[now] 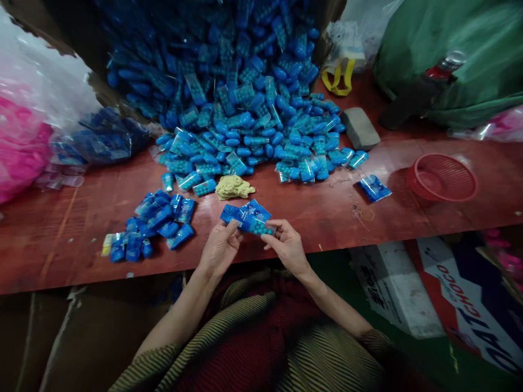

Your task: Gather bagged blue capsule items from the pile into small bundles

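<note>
My left hand [223, 245] pinches a blue printed label sleeve [232, 213] over the table's front part. In my right hand [288, 246] is a small clear bottle of blue balls [261, 227], held on its side by one end. The bottle's other end meets the sleeve; whether it is inside cannot be made out. Just behind lies another blue printed piece [255, 208], partly covered by what I hold. A crumpled pale yellow cloth [234, 188] rests beyond my hands. To the left sits a small pile of bottles wrapped in blue labels [157, 218].
A large heap of blue-capped bottles [245, 136] spills from a torn carton across the red table [310, 212]. At right are a grey block [360, 128], a flat blue label packet [375, 188] and a red plastic basket [443, 177]. A dark heat-gun-like tool [420, 92] lies behind.
</note>
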{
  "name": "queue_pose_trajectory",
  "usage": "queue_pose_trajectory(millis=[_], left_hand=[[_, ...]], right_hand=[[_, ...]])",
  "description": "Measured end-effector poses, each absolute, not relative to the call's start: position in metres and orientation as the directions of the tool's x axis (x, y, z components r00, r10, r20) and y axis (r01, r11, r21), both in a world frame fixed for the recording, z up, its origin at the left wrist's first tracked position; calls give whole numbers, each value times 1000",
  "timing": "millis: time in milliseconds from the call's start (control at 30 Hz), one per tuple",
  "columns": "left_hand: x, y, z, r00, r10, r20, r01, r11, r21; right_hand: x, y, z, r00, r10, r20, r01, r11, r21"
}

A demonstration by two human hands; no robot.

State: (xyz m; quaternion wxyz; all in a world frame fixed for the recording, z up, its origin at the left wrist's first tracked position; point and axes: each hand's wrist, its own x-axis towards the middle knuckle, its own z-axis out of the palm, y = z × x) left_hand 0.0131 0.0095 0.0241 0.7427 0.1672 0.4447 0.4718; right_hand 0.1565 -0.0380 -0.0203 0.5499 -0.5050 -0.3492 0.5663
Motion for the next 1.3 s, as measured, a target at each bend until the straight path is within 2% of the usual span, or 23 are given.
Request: queue_pose_trajectory(millis=[167, 233, 300, 400, 467, 600, 733, 933, 1000, 1067, 1200, 1233, 1300], left_hand=[[20, 8, 27, 118, 852, -510, -538, 486, 688], [20, 8, 26, 141, 843, -520, -534, 507, 676], [18, 9, 25, 193, 832, -520, -526, 535, 661], [16, 9, 24, 261, 817, -514, -506, 569, 648], [18, 8, 25, 244, 815, -526, -502, 570, 650], [29, 8, 25, 125, 799, -588, -536, 553, 638], [35, 7, 23, 74, 806, -588, -569, 518, 638], [32, 5, 19, 142, 766, -627, -577, 579, 576], [32, 4, 19, 114, 789, -603, -575, 548, 608], [35, 4, 21, 68, 828, -557, -560, 494, 665], [38, 3, 25, 93, 833, -546, -497, 514, 699], [38, 3, 26, 111, 827, -552, -496, 527, 690], [37, 2, 26, 142, 816, -560, -522, 543, 658]], right_hand=[[151, -45, -18, 180, 983, 30, 23, 26, -999], [150, -46, -15, 179, 978, 105, 87, 91, -992], [151, -46, -15, 169, 982, 82, 56, 73, -996], [151, -44, -18, 119, 990, -74, -110, -61, -992], [149, -44, -21, 120, 984, -133, -171, -112, -979], [142, -46, -24, 221, 966, -134, -109, -112, -988], [136, -48, -21, 254, 959, -123, -75, -108, -991], [132, -41, -15, 198, 939, -280, -365, -195, -910], [132, -41, -15, 197, 942, -270, -338, -194, -921], [132, -43, -15, 227, 950, -215, -234, -161, -959], [132, -48, -12, 288, 957, 9, 47, -5, -999], [132, -48, -11, 287, 958, 18, 51, 4, -999], [132, -47, -10, 270, 960, -69, -72, -51, -996]])
